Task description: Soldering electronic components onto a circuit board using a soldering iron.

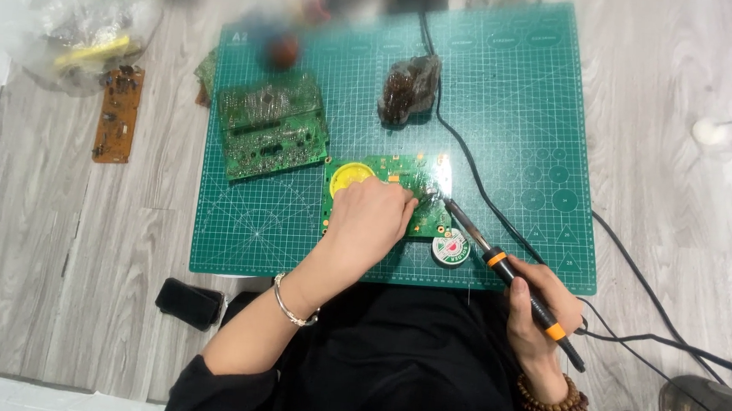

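Observation:
My left hand (371, 217) rests on a small green circuit board (402, 175) with a round yellow part (348, 177), fingers closed against the board near its right side; thin solder wire may be pinched there, but I cannot tell. My right hand (539, 313) grips a black-and-orange soldering iron (498, 260), whose metal tip (440, 195) touches the board just right of my left fingertips. A small round tin (450, 249) sits right below the board, beside the iron's shaft.
A green cutting mat (517, 96) lies on the grey wood floor. It holds a larger green circuit board (271, 125) and a brown lump (408, 88). A brown board (118, 114) and plastic bag (89, 32) lie left. Black cables (633, 273) run right; a black phone (190, 303) sits near my left arm.

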